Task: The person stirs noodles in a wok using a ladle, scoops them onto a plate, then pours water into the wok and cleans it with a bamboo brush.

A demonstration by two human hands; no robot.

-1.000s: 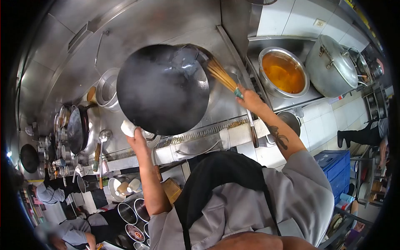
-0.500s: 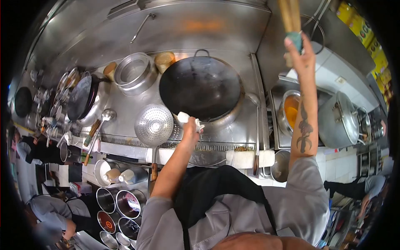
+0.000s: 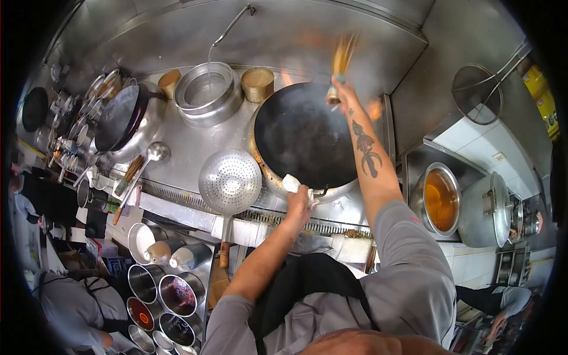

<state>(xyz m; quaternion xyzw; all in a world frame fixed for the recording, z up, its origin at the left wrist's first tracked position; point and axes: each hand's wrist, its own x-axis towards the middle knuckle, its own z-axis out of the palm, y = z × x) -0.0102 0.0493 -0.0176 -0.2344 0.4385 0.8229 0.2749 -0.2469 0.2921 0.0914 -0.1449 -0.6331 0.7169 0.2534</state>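
Observation:
A large black wok [image 3: 302,136] sits on the burner, with steam over it and flames at its back and right rim. My left hand [image 3: 299,204] is wrapped round a folded white cloth [image 3: 291,183] at the wok's near handle. Above the wok's right rim, my right hand [image 3: 342,92] grips a bamboo brush [image 3: 343,56] by its green-bound part, bristles pointing up. The wok's inside is dark and steamy. Left of the wok, a perforated skimmer [image 3: 229,180] lies with its wooden handle over the counter edge.
Metal basins [image 3: 204,94] and a ladle [image 3: 157,151] are at the left. A bowl of orange liquid [image 3: 441,201] and a lidded pot [image 3: 482,210] stand right. Sauce containers [image 3: 177,294] are lower left. Two people work at the lower left and right edges.
The brush and my right hand have come down and left from the upper right to above the wok. The view has shifted. Flames and steam now show round the wok.

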